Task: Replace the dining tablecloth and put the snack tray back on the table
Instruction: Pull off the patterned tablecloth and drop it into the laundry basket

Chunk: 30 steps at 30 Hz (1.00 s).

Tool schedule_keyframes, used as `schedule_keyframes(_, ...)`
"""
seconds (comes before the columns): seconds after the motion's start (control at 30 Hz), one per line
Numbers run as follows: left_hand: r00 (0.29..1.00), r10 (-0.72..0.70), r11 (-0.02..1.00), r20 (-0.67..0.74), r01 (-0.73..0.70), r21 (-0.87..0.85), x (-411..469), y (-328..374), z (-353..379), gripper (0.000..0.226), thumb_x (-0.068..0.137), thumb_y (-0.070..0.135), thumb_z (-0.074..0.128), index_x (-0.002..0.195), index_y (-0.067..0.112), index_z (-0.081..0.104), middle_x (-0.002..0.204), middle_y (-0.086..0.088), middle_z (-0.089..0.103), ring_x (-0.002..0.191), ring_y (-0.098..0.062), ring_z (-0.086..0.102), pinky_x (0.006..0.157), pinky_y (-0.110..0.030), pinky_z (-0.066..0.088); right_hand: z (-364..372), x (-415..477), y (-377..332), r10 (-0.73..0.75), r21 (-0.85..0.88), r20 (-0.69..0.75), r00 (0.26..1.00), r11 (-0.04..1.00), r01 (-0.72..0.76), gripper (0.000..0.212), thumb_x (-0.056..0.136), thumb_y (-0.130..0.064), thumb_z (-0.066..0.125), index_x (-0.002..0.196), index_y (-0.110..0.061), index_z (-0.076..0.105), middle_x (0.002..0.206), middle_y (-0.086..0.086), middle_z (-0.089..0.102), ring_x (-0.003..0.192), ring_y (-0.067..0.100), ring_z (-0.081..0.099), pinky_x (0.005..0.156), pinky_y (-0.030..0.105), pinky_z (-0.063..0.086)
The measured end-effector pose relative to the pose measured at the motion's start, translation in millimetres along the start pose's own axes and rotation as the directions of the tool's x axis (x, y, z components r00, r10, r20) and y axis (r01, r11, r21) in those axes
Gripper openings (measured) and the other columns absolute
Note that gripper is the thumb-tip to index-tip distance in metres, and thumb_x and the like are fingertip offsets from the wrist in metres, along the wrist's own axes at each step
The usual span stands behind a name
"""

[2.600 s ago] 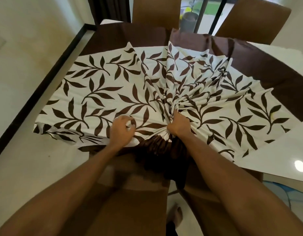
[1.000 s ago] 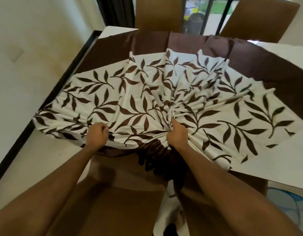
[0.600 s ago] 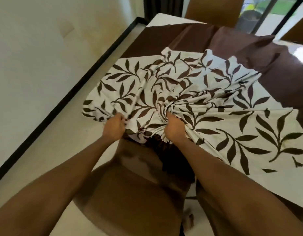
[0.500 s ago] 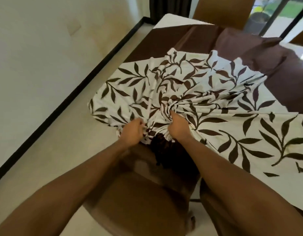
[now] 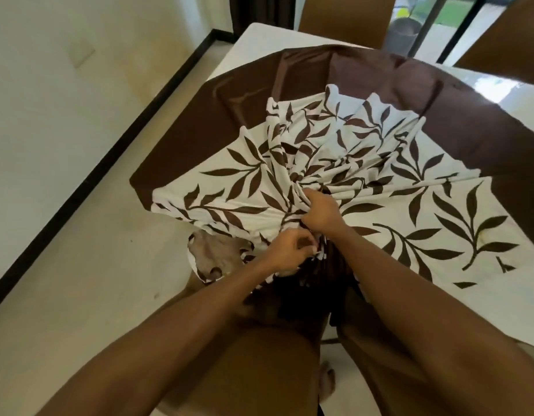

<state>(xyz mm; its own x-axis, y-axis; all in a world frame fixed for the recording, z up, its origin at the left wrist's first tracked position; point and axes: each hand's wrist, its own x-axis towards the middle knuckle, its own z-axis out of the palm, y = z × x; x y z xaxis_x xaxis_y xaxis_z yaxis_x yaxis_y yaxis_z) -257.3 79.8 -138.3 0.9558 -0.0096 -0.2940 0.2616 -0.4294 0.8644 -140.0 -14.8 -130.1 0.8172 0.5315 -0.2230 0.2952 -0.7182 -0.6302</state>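
Observation:
A white tablecloth (image 5: 388,187) with brown leaves and a wide brown border lies bunched on the white dining table (image 5: 268,40). Its folds fan out from the near table edge. My right hand (image 5: 321,213) grips the gathered pleats at that edge. Just below and left of it, my left hand (image 5: 286,250) pinches the cloth's hem beside the bunch. The cloth's left part hangs off the table's near corner. No snack tray is in view.
A brown chair (image 5: 253,364) stands right under my arms against the table. Two more brown chairs (image 5: 346,13) stand at the far side before a glass door. A cream wall with a black skirting strip (image 5: 88,169) runs along the left.
My left hand has moved right along the hem, gathering more cloth toward my right hand. The cloth's left side has slid inward, baring the far left table corner.

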Motion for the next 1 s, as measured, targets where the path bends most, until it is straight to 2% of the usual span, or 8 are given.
schedule_keyframes(0.17,0.961,0.250,0.946,-0.116,-0.217,0.242,26,9,-50,0.040,0.072,0.021,0.075,0.106,0.039,0.063,0.097,0.023,0.064,0.091,0.002,0.061,0.077,-0.014,0.047,-43,-22,43,-0.056,-0.199,0.205,0.977,0.975,0.098,0.041,0.071,0.006,0.066,0.106,-0.013,0.076,0.106,0.010,0.073,0.103,0.031,0.065,0.075,0.026,0.042)
schedule_keyframes(0.3,0.952,0.193,0.559,0.237,-0.305,0.771,86,34,-65,0.104,0.067,0.049,0.079,0.153,0.043,0.021,0.162,-0.006,0.018,0.148,-0.029,0.016,0.115,-0.053,0.023,-57,-49,55,-0.145,-0.382,0.328,0.934,0.884,0.271,0.041,0.076,-0.002,0.064,0.112,-0.019,0.074,0.103,0.009,0.070,0.101,0.030,0.061,0.079,0.032,0.046)
schedule_keyframes(0.4,0.901,-0.029,0.369,0.432,-0.392,0.843,121,46,-31,0.117,0.066,0.054,0.082,0.155,0.045,0.007,0.166,-0.002,-0.005,0.152,-0.029,-0.004,0.118,-0.060,0.014,-58,-78,83,-0.168,-0.472,0.087,0.982,0.861,0.189,0.050,0.076,-0.021,0.071,0.124,-0.032,0.063,0.121,0.001,0.061,0.113,0.027,0.055,0.088,0.042,0.048)
schedule_keyframes(0.5,0.897,-0.011,0.331,0.441,-0.413,0.848,136,54,-16,0.084,0.076,0.041,0.075,0.148,0.034,0.034,0.153,-0.007,0.028,0.141,-0.032,0.028,0.107,-0.054,0.038,-57,-96,110,0.088,-0.350,-0.213,0.973,0.923,-0.160,0.094,0.068,-0.043,0.073,0.151,-0.041,0.029,0.155,0.008,0.030,0.143,0.035,0.030,0.115,0.057,0.029)
schedule_keyframes(0.57,0.881,0.165,0.370,0.443,-0.471,0.801,140,58,-8,0.057,0.077,0.027,0.072,0.131,0.027,0.052,0.129,-0.005,0.049,0.119,-0.028,0.049,0.092,-0.042,0.048,-61,-102,131,0.279,-0.280,-0.190,0.941,0.904,-0.324,0.102,0.070,-0.058,0.067,0.156,-0.042,0.013,0.164,0.005,0.012,0.153,0.035,0.010,0.118,0.062,0.011)
schedule_keyframes(0.67,0.872,0.392,0.628,0.294,-0.487,0.607,130,63,8,0.040,0.075,0.018,0.070,0.114,0.019,0.061,0.108,-0.007,0.069,0.100,-0.028,0.065,0.080,-0.029,0.047,-72,-99,144,0.261,-0.329,-0.097,0.961,0.902,-0.278,0.083,0.074,-0.043,0.062,0.151,-0.032,0.034,0.147,0.009,0.040,0.134,0.037,0.042,0.107,0.047,0.038)
schedule_keyframes(0.8,0.961,0.274,0.935,-0.035,-0.257,0.244,127,86,36,0.048,0.077,0.016,0.060,0.125,0.010,0.063,0.112,-0.003,0.069,0.101,-0.020,0.063,0.087,-0.028,0.049,-105,-78,133,0.196,-0.283,-0.040,0.980,0.938,-0.200,0.066,0.081,-0.017,0.064,0.144,-0.025,0.046,0.132,0.009,0.057,0.116,0.036,0.058,0.091,0.041,0.050)
schedule_keyframes(1.0,0.923,0.173,0.975,-0.345,-0.210,-0.073,164,163,14,0.023,0.089,-0.002,0.056,0.110,-0.001,0.061,0.107,-0.016,0.067,0.097,-0.021,0.061,0.091,-0.045,0.052,-227,-30,93,-0.121,-0.352,-0.336,0.934,0.936,-0.005,0.047,0.081,-0.015,0.064,0.127,-0.021,0.061,0.115,0.012,0.057,0.101,0.038,0.061,0.079,0.043,0.053)
